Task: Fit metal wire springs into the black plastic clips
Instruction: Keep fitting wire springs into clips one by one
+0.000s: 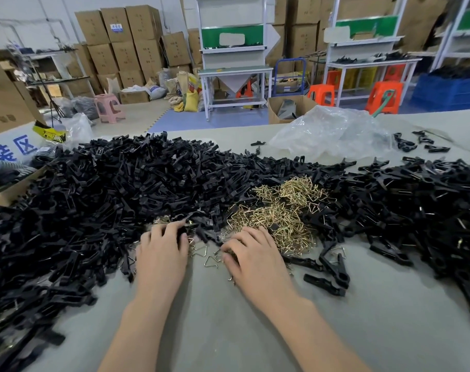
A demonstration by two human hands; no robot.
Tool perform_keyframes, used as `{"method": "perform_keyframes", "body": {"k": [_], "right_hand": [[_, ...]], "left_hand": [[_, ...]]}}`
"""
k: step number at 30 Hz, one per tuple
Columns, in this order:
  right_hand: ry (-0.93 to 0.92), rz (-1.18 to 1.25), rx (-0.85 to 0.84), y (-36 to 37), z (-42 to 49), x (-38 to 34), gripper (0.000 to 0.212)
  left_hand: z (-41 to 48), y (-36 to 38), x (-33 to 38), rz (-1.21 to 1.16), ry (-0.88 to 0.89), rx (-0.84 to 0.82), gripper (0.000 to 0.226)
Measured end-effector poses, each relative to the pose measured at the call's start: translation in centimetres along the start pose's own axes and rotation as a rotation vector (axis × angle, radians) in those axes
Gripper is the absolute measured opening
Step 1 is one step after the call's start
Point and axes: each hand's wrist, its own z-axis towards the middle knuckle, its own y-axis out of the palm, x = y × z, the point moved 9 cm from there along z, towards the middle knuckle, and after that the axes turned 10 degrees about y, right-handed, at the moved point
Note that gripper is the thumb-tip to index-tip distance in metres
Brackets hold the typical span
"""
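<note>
Head view. Your left hand (161,251) reaches, fingers curled, into the near edge of the black plastic clips (94,200) heaped across the grey surface (215,318). Your right hand (251,255) curls over the near edge of the brass-coloured wire springs (276,218), which are piled among the clips. Whether either hand already grasps a part cannot be told. Lift one clip and one spring only: the springs look tangled, so shake the chosen one free before seating it.
</note>
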Motion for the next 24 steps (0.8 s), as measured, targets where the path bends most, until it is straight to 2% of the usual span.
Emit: {"method": "perform_keyframes", "body": {"k": [4,7,11,18,21,24], "right_hand": [[0.003,0.0,0.013,-0.2,0.1,0.1,0.023],[0.026,-0.01,-0.005,0.0,0.1,0.1,0.037],[0.027,-0.026,-0.018,0.3,0.2,0.2,0.045],[-0.008,-0.077,-0.047,0.7,0.1,-0.3,0.039],[0.0,-0.047,-0.017,0.1,0.1,-0.2,0.036],[-0.009,-0.025,0.041,-0.9,0.1,-0.5,0.024]], "left_hand": [[0.0,0.2,0.6,0.02,0.023,-0.017,0.044],[0.1,0.6,0.5,0.065,-0.016,-0.048,0.053],[0.0,0.6,0.7,-0.004,-0.028,-0.021,0.043],[-0.6,-0.3,1.2,-0.132,0.03,0.015,0.034],[-0.8,-0.5,0.6,-0.201,0.004,0.021,0.033],[-0.8,-0.6,0.1,-0.268,-0.015,0.035,0.03]]}}
